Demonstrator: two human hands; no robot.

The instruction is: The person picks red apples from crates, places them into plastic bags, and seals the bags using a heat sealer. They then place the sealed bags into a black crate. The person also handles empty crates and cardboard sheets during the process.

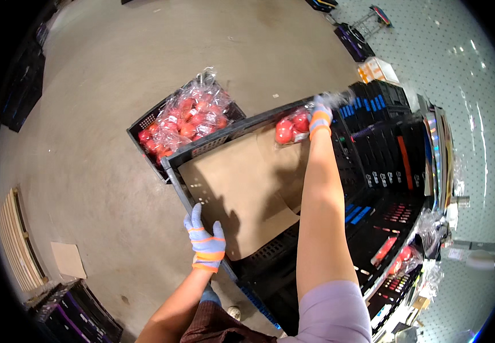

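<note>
A black plastic crate (172, 180) lined with brown paper (239, 188) stands before me. My right hand (319, 115), in a blue and orange glove, grips the gathered neck of a clear plastic bag of red fruit (288, 128) at the crate's far right corner; the bag rests on the paper. My left hand (206, 240), gloved alike, lies at the crate's near left rim with its fingers apart. Beyond the paper-lined crate, a second black crate (138, 148) holds several clear bags of red fruit (189, 115).
Stacks of black crates (384, 158) rise at the right, with more bagged red fruit (402, 257) there. A white box with orange tape (378, 70) sits behind. Black crates (80, 313), a cardboard sheet (68, 259) and a slatted wooden pallet (18, 240) lie at lower left.
</note>
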